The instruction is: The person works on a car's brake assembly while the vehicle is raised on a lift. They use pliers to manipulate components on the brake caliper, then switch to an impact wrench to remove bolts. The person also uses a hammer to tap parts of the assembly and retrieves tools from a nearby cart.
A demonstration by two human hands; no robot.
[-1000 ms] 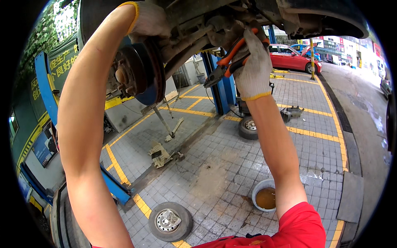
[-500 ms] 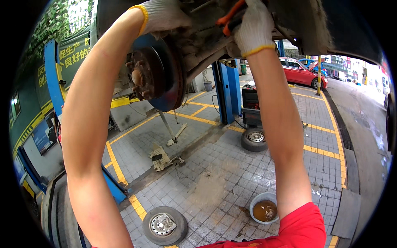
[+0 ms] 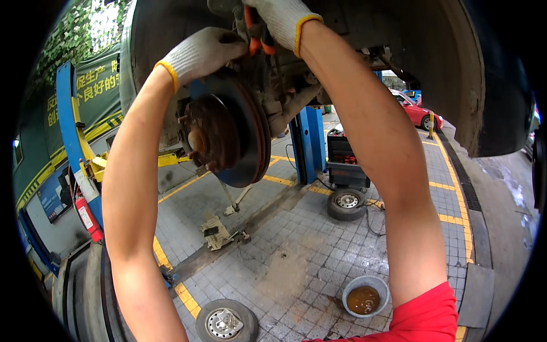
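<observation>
Both my hands wear white knit gloves with yellow cuffs and are raised into the wheel arch of a lifted car. My right hand [image 3: 285, 21] is closed round a tool with orange-and-black handles [image 3: 254, 44], which looks like pliers; its jaws are hidden. My left hand [image 3: 206, 54] is just left of the handle ends, above the brake disc [image 3: 255, 131], with its fingers curled together. What they hold, if anything, is hidden. The rusty hub [image 3: 199, 137] with its studs faces left below my left hand. A suspension arm [image 3: 296, 105] runs behind the disc.
On the tiled floor lie two wheels [image 3: 227, 322] [image 3: 346, 200], and a grey basin [image 3: 366, 279] of brown liquid stands at the lower right. A blue lift post [image 3: 307, 145] and black tool cart [image 3: 341, 151] stand behind. A fire extinguisher [image 3: 86, 218] is at left.
My right hand has moved left with the orange-handled tool, which now hangs handle ends down. My left hand has come lower, nearer the tool. The view has shifted, showing more of the wheel arch.
</observation>
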